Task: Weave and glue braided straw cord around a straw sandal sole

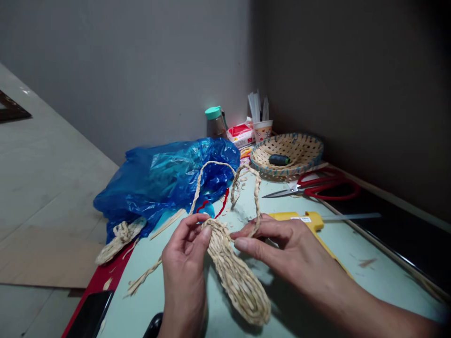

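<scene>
A flat, elongated sole-like piece of coiled straw braid [237, 277] hangs between my hands above the pale green table. My left hand [190, 253] pinches its upper end, thumb on top. At the right edge of that end, my right hand [278, 244] is closed with thumb and forefinger on the straw braid [258, 195], which loops up and over beyond the hands. Another length of braid with a frayed end [141, 280] sticks out to the left behind my left wrist. Some of my fingertips are hidden.
A blue plastic bag [158, 173] lies at the back left, a small straw slipper [120, 241] beside it. On the right are red-handled scissors [317, 185], a yellow glue gun [313, 219] and a woven basket [287, 155] holding a dark thread spool [279, 160]. A phone [92, 312] lies front left.
</scene>
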The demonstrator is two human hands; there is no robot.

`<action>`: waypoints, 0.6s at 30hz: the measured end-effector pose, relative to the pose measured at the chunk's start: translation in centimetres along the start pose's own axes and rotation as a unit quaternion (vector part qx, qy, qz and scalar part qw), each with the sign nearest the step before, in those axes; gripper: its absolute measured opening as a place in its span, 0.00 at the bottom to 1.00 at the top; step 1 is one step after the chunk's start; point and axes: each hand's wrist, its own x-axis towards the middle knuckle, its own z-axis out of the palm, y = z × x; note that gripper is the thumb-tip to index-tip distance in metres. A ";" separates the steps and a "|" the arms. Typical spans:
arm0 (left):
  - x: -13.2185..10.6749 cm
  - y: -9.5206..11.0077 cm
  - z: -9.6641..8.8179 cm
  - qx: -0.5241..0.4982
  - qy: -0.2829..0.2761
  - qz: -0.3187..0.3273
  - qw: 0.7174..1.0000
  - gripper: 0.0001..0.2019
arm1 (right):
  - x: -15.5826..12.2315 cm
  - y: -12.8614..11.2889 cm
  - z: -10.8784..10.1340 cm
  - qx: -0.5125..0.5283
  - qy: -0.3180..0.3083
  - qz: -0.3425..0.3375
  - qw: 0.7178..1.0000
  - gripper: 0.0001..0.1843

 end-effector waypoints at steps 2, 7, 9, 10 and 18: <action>0.2 -0.2 0.1 0.013 0.008 0.009 1.000 0.15 | 0.1 0.3 0.0 0.000 -0.018 -0.005 1.000 0.05; 0.5 -0.2 0.5 0.022 0.012 0.019 0.999 0.11 | 0.5 0.6 0.0 -0.028 -0.021 0.019 0.999 0.07; 0.5 -0.2 0.6 0.011 0.009 0.020 1.000 0.11 | 0.7 0.5 -0.1 -0.022 -0.029 0.021 0.999 0.07; 0.5 -0.2 0.7 0.005 0.008 0.021 1.000 0.10 | 0.7 0.5 -0.2 -0.017 -0.036 0.021 0.999 0.07; 0.3 -0.2 1.4 -0.051 -0.014 -0.010 0.999 0.15 | 0.9 0.7 -0.9 -0.025 -0.071 0.010 0.997 0.13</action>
